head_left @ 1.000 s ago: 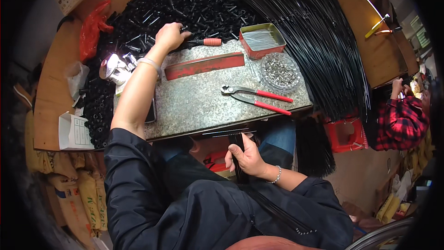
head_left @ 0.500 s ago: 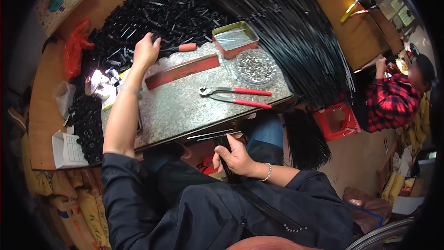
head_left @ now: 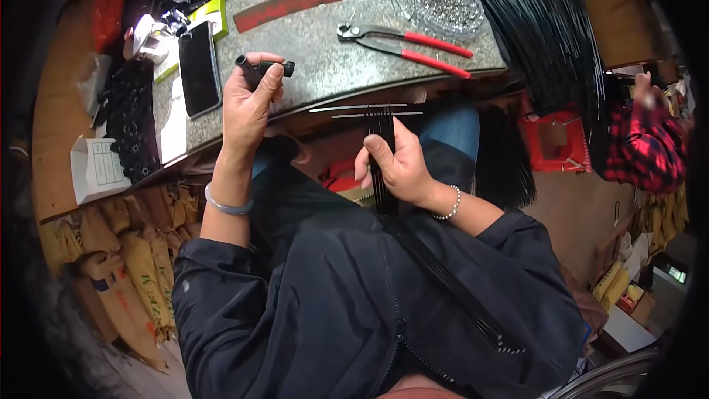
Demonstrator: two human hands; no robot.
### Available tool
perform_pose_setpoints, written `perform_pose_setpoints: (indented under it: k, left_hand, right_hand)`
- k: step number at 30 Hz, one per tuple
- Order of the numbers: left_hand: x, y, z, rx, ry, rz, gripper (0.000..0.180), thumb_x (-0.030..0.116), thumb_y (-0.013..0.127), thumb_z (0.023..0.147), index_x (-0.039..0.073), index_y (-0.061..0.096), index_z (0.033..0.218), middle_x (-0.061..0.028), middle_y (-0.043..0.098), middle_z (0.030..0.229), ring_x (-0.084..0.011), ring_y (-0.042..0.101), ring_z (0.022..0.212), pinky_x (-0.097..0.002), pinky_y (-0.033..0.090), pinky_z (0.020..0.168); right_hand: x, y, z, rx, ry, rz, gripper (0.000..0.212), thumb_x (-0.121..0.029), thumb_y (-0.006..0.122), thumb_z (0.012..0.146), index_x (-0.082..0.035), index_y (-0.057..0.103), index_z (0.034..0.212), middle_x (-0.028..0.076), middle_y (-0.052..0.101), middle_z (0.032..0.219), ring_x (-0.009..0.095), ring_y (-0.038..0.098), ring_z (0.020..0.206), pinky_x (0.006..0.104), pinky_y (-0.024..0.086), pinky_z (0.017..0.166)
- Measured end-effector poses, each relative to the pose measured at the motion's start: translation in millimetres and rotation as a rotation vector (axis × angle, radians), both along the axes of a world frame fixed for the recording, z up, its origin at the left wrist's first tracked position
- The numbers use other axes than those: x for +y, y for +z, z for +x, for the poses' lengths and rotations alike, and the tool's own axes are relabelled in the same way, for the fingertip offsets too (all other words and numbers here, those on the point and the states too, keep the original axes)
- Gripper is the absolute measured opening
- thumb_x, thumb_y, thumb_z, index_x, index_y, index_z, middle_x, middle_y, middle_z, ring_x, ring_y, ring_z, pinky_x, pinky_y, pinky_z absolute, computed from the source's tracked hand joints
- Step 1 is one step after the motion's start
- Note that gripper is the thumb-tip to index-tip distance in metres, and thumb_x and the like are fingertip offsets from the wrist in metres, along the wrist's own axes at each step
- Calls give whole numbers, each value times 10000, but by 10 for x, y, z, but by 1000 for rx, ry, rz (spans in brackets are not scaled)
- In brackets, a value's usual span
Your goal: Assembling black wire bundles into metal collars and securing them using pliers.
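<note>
My left hand [head_left: 248, 112] is closed round small black plastic tube-shaped pieces [head_left: 275, 69], held above the table's near edge beside a black phone [head_left: 199, 70]. One piece sticks out at the thumb, another by the index finger. Over my lap, my right hand [head_left: 402, 168] grips a bundle of thin black rods [head_left: 436, 281] that trails down across my dark jacket. Two thin metal wires [head_left: 336, 110] cross the upper ends of the rods, apparently threaded through them. The palm side of both hands is partly hidden.
On the stone-patterned tabletop [head_left: 295, 52] lie red-handled pincers [head_left: 437, 44], a red metal strip [head_left: 306, 4] and a clear dish of small metal bits [head_left: 447, 6]. Long black rods [head_left: 546, 37] are heaped at right. A person in a checked shirt [head_left: 644, 146] sits beyond.
My left hand has come back from the heap of black parts to the table's near edge, with black tube pieces in it. The view has tilted downward; my right hand still grips the rods.
</note>
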State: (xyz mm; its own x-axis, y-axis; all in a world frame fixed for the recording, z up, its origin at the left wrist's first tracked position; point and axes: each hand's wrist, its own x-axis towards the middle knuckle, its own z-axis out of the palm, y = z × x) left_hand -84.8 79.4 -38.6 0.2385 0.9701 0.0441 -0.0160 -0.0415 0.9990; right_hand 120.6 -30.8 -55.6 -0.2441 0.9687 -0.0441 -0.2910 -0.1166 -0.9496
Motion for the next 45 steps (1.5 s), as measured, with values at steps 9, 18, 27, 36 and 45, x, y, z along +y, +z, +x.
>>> perform_pose_setpoints:
  k: [9, 18, 27, 36, 45]
  left_hand:
    - [-522, 98, 128, -343, -94, -163, 221, 208, 563, 897, 10, 571, 995, -73, 599, 861, -66, 501, 628, -186, 435, 583]
    - [-575, 145, 183, -117, -194, -154, 272, 282, 582, 885, 30, 607, 985, 8, 511, 663, -25, 447, 546, -166, 336, 405]
    - [-596, 64, 111, -371, -200, -269, 287, 228, 567, 889, -25, 578, 1023, -104, 548, 938, -128, 484, 718, -216, 382, 565]
    - [-608, -8, 203, -491, -164, -344, 333, 253, 576, 887, -2, 562, 1100, -47, 544, 795, -82, 467, 603, -187, 347, 476]
    - [-627, -34, 188, -660, -220, -427, 331, 205, 567, 891, -45, 541, 1105, -68, 561, 869, -101, 490, 719, -203, 389, 566]
  right_hand:
    - [-69, -36, -42, 23, -15, -18, 316, -350, 467, 926, -41, 402, 943, 95, 579, 612, 100, 541, 476, 198, 442, 456]
    - [-72, 3, -46, 28, 2, -2, 322, -350, 463, 928, -34, 413, 971, 92, 578, 613, 97, 541, 482, 194, 438, 458]
    - [-53, -3, -31, 36, 15, -12, 319, -337, 460, 932, -23, 421, 971, 95, 581, 618, 97, 542, 483, 197, 441, 459]
    - [-53, 13, -58, 34, 27, -15, 323, -343, 463, 929, -24, 415, 950, 100, 585, 622, 103, 546, 484, 203, 443, 461]
    - [-91, -5, -74, 33, 31, -19, 327, -349, 467, 926, -26, 418, 950, 102, 588, 625, 109, 553, 489, 203, 444, 462]
